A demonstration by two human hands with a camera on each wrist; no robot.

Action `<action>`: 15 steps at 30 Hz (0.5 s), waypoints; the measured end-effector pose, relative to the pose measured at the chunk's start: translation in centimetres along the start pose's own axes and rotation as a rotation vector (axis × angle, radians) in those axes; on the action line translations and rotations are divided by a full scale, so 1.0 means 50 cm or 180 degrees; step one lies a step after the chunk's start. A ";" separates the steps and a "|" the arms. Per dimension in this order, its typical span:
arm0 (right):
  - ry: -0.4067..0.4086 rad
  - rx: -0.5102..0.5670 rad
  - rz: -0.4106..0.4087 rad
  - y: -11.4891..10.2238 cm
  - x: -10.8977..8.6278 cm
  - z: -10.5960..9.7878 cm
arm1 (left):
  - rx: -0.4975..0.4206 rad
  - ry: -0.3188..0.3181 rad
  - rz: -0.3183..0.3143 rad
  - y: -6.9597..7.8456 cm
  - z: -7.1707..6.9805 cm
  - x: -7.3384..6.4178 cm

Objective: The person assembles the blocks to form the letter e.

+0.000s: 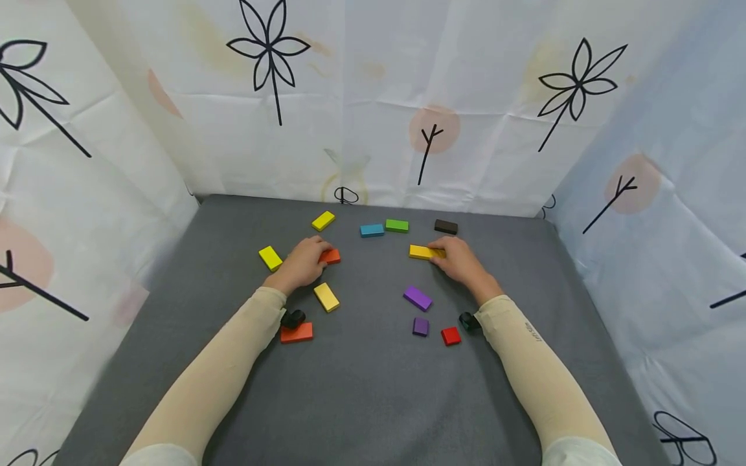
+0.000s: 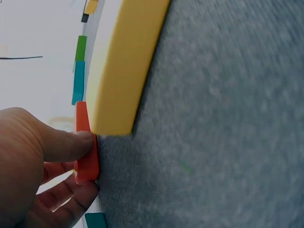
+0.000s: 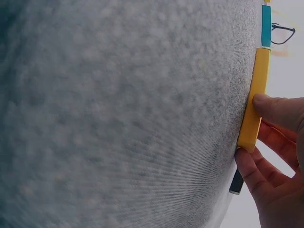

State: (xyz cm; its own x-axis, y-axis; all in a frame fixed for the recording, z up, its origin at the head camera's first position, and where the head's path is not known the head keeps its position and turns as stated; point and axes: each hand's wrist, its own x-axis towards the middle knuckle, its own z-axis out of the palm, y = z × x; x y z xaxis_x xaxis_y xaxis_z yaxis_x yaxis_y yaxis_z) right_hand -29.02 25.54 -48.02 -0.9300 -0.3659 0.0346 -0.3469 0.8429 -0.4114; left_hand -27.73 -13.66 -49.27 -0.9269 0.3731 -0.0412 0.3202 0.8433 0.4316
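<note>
My left hand [image 1: 302, 264] pinches an orange-red block [image 1: 330, 256] at the left middle of the table. In the left wrist view the thumb lies on the near face of that orange-red block [image 2: 87, 161], with fingers behind and under it. A pale yellow block [image 1: 326, 297] lies just below this hand, and a bright yellow block [image 1: 270, 258] beside it on the left. My right hand [image 1: 463, 262] grips one end of a golden yellow block [image 1: 422, 252]. The right wrist view shows its thumb on the face of the golden yellow block [image 3: 256, 85], fingers behind and at its end.
Along the back lie a yellow block [image 1: 323, 221], a blue one [image 1: 372, 230], a green one [image 1: 397, 225] and a dark brown one [image 1: 445, 226]. Nearer are two purple blocks [image 1: 418, 298], a red block [image 1: 451, 336] and an orange block [image 1: 296, 332]. Printed cloth surrounds the grey table [image 1: 373, 401].
</note>
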 end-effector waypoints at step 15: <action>0.0017 -0.0050 -0.0018 -0.023 -0.016 -0.006 | 0.0075 0.0094 0.0365 0.032 -0.018 -0.007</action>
State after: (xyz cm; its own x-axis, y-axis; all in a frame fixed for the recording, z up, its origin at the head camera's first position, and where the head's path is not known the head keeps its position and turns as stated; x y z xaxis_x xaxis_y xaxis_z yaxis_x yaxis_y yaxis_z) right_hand -27.92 24.96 -47.31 -0.9286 -0.3686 0.0419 -0.3541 0.8469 -0.3967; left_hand -27.08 -12.79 -47.75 -0.8891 0.4565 0.0338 0.4288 0.8046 0.4107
